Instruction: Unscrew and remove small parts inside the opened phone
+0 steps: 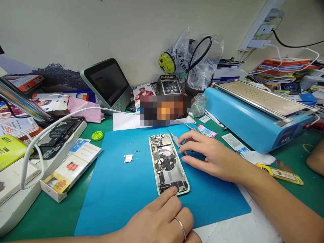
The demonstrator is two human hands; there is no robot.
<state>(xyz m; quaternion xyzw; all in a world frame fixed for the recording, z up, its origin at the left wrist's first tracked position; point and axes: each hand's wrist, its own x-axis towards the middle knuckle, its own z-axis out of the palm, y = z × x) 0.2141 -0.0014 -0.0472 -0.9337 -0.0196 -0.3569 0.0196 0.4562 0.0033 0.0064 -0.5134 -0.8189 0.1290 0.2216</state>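
Note:
An opened phone (169,165) lies face up on the blue mat (113,195), with its circuit board, a round black part and a bare metal interior showing. My left hand (164,216), wearing a ring, has its index fingertip on the phone's lower end while its other fingers are curled. To the right of the phone, my right hand (210,153) is open with its fingers apart. Its fingertips reach over a slim grey tool (174,139), partly hidden by them. A second pointed tool (190,127) lies beyond. Left of the phone sit a small metal plate (128,158) and tiny dark pieces (137,151).
A blue machine with a metal top (243,118) stands at right, near a glass jar (199,104). At left are a cardboard box (71,170), a green cap (97,135) and a white cable (63,119). A screen device (108,82) stands behind. Part of another person's arm (316,157) shows at right.

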